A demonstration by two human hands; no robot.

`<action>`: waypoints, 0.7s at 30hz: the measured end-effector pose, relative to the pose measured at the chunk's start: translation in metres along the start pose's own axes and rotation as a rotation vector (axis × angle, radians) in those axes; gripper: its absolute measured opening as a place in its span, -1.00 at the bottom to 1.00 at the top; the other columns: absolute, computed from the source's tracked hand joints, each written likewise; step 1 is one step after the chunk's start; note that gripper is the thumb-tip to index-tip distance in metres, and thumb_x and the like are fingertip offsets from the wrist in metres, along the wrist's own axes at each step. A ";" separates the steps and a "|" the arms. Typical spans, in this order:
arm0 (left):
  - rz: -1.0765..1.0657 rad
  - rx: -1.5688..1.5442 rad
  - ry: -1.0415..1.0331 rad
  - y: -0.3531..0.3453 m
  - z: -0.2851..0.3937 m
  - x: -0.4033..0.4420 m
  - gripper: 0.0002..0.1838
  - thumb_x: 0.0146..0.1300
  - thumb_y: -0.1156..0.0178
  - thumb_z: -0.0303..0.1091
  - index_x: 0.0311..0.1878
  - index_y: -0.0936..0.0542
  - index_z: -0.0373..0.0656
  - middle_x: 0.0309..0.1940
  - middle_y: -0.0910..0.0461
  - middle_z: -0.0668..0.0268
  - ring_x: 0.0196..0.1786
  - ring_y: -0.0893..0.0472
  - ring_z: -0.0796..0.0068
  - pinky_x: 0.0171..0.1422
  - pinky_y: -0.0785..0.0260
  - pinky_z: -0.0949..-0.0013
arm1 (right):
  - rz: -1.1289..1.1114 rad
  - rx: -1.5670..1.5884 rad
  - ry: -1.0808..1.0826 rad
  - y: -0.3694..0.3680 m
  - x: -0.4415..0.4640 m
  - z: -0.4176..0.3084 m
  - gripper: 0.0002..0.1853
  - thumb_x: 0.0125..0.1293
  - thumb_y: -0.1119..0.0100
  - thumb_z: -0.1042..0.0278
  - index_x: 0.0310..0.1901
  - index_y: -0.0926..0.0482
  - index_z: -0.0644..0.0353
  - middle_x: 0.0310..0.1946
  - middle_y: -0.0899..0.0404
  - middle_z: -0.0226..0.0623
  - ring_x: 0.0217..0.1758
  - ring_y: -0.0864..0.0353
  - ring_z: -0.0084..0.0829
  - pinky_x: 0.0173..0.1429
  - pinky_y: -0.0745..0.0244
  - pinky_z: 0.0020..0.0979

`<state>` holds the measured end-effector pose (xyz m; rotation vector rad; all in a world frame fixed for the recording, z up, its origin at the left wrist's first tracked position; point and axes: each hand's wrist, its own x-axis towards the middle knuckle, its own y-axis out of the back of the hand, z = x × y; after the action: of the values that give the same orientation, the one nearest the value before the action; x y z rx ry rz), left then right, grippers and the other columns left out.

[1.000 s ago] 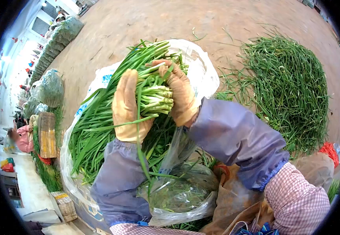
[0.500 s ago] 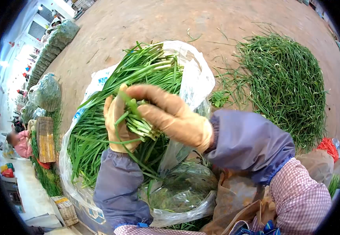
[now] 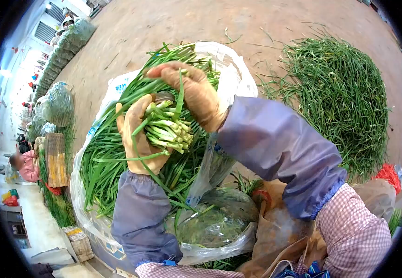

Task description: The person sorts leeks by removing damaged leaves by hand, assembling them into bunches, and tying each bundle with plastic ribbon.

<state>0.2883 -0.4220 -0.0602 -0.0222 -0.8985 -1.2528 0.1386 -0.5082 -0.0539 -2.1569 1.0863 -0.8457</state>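
We judge the step in hand to be the gathering of green stalks into one bunch, with the pale ends brought roughly level. The bunch is located in the left grip, above the loose stalks lying on the white plastic bag. We record the left grip as narrow: the gloved fingers and palm wrap the bunch, leaving the pale ends exposed. One long blade (bent out of line with the others) crosses the left glove. The right grip is positioned just beyond the bunch, over the loose stalks, its fingers curled; owing to blur at the fingertips, we cannot tell whether it pinches a stalk. In our judgement, the next move calls for a steady left hold and level ends. A separate heap rests on the floor, well apart to the right.
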 end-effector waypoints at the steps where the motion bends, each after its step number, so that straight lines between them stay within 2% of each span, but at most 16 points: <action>1: 0.022 0.019 -0.038 0.000 0.003 0.001 -0.29 0.18 -0.35 -0.38 0.39 -0.31 -0.17 0.11 -0.51 0.23 0.12 -0.55 0.37 0.31 -0.31 0.18 | -0.043 0.055 -0.069 -0.011 -0.006 0.000 -0.66 0.39 -0.27 0.09 -0.04 -0.67 0.21 0.02 -0.66 -0.29 -0.01 -0.65 -0.46 0.14 -0.58 -0.37; 4: 0.110 0.014 -0.140 -0.003 0.012 0.000 -0.36 0.25 -0.29 -0.42 0.39 -0.29 -0.18 0.15 -0.44 0.21 0.12 -0.52 0.38 0.23 -0.46 0.28 | -0.194 0.039 0.056 -0.024 -0.018 0.008 -0.54 0.46 -0.14 -0.03 0.12 -0.57 0.22 0.08 -0.61 -0.30 0.08 -0.60 -0.47 0.23 -0.50 -0.38; 5: 0.139 -0.027 -0.124 -0.003 0.016 0.000 -0.38 0.28 -0.27 -0.44 0.38 -0.29 -0.19 0.16 -0.42 0.21 0.12 -0.51 0.39 0.20 -0.50 0.31 | -0.215 0.002 0.077 -0.029 -0.022 0.007 -0.50 0.47 -0.10 -0.07 0.17 -0.53 0.22 0.11 -0.59 -0.29 0.13 -0.58 -0.46 0.28 -0.46 -0.37; 6: 0.144 -0.080 -0.056 -0.001 0.020 -0.001 -0.39 0.33 -0.21 -0.35 0.41 -0.27 -0.15 0.19 -0.41 0.20 0.17 -0.50 0.36 0.25 -0.49 0.28 | -0.261 -0.098 0.062 -0.030 -0.026 0.002 -0.39 0.46 -0.06 -0.16 0.28 -0.44 0.22 0.19 -0.54 -0.26 0.25 -0.50 -0.44 0.39 -0.35 -0.34; 7: 0.149 -0.136 0.010 0.003 0.027 0.000 -0.41 0.38 -0.15 -0.26 0.43 -0.24 -0.11 0.23 -0.40 0.20 0.22 -0.49 0.33 0.29 -0.48 0.24 | -0.357 -0.098 0.041 -0.030 -0.029 -0.003 -0.25 0.39 -0.12 -0.24 0.40 -0.31 0.16 0.27 -0.46 -0.22 0.34 -0.42 -0.36 0.47 -0.26 -0.28; 9: 0.152 -0.169 0.073 0.013 0.036 0.000 -0.39 0.39 -0.14 -0.25 0.45 -0.21 -0.10 0.26 -0.36 0.19 0.26 -0.45 0.32 0.33 -0.44 0.23 | -0.452 -0.212 0.031 -0.034 -0.034 -0.011 -0.10 0.30 -0.23 -0.26 0.50 -0.14 0.09 0.31 -0.42 -0.18 0.42 -0.34 -0.27 0.51 -0.19 -0.23; 10: 0.149 -0.167 0.105 0.019 0.037 -0.003 -0.38 0.39 -0.14 -0.24 0.46 -0.19 -0.09 0.28 -0.35 0.19 0.27 -0.44 0.31 0.34 -0.42 0.22 | -0.563 -0.286 0.011 -0.033 -0.034 -0.011 0.07 0.17 -0.41 -0.21 0.56 0.00 0.02 0.36 -0.35 -0.17 0.48 -0.24 -0.19 0.55 -0.11 -0.19; 11: 0.131 -0.142 0.134 0.025 0.033 -0.008 -0.37 0.40 -0.14 -0.23 0.46 -0.18 -0.09 0.30 -0.33 0.19 0.29 -0.42 0.30 0.36 -0.39 0.21 | -0.591 -0.369 0.180 -0.036 -0.032 0.011 0.23 0.01 -0.55 -0.16 0.57 0.07 0.08 0.37 -0.31 -0.12 0.51 -0.19 -0.15 0.57 -0.06 -0.14; 13: 0.091 -0.070 0.191 0.036 0.020 -0.023 -0.35 0.40 -0.14 -0.21 0.48 -0.15 -0.08 0.34 -0.29 0.18 0.33 -0.39 0.29 0.40 -0.35 0.20 | -0.518 -0.798 0.536 -0.043 -0.036 0.008 0.33 -0.12 -0.63 -0.12 0.56 0.09 0.14 0.36 -0.28 -0.03 0.50 -0.21 -0.06 0.56 -0.07 -0.09; 14: 0.057 -0.009 0.218 0.044 0.011 -0.032 -0.34 0.41 -0.14 -0.21 0.49 -0.13 -0.08 0.36 -0.27 0.18 0.35 -0.37 0.28 0.41 -0.33 0.19 | -0.451 -0.832 0.702 -0.047 -0.033 0.018 0.27 -0.14 -0.63 -0.08 0.52 -0.02 0.20 0.33 -0.28 0.04 0.48 -0.22 0.03 0.54 -0.09 -0.05; 17: -0.022 0.201 0.225 0.061 -0.025 -0.063 -0.30 0.42 -0.13 -0.18 0.51 -0.08 -0.07 0.42 -0.22 0.17 0.41 -0.32 0.26 0.47 -0.27 0.17 | -0.263 -0.821 0.779 -0.058 -0.033 0.037 0.13 -0.12 -0.61 -0.03 0.45 -0.16 0.18 0.33 -0.29 0.06 0.47 -0.23 0.09 0.52 -0.10 -0.06; 18: -0.038 0.271 0.210 0.066 -0.036 -0.074 -0.29 0.42 -0.13 -0.17 0.52 -0.06 -0.06 0.44 -0.20 0.16 0.43 -0.31 0.25 0.48 -0.25 0.17 | -0.227 -0.781 0.729 -0.063 -0.033 0.035 -0.09 -0.08 -0.56 0.01 0.32 -0.35 0.08 0.29 -0.36 -0.01 0.45 -0.27 0.09 0.49 -0.09 0.03; 21: 0.038 0.236 0.277 0.066 -0.051 -0.100 -0.26 0.43 -0.13 -0.15 0.54 -0.01 -0.05 0.49 -0.14 0.15 0.48 -0.26 0.23 0.54 -0.19 0.15 | -0.293 -0.926 0.713 -0.067 -0.033 0.024 -0.28 -0.07 -0.54 0.07 0.17 -0.47 -0.01 0.24 -0.43 -0.12 0.43 -0.30 0.07 0.44 -0.11 0.13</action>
<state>0.3687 -0.3419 -0.1245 0.3128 -0.7946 -1.0763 0.1731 -0.4422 -0.0304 -2.8983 1.7929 -1.5419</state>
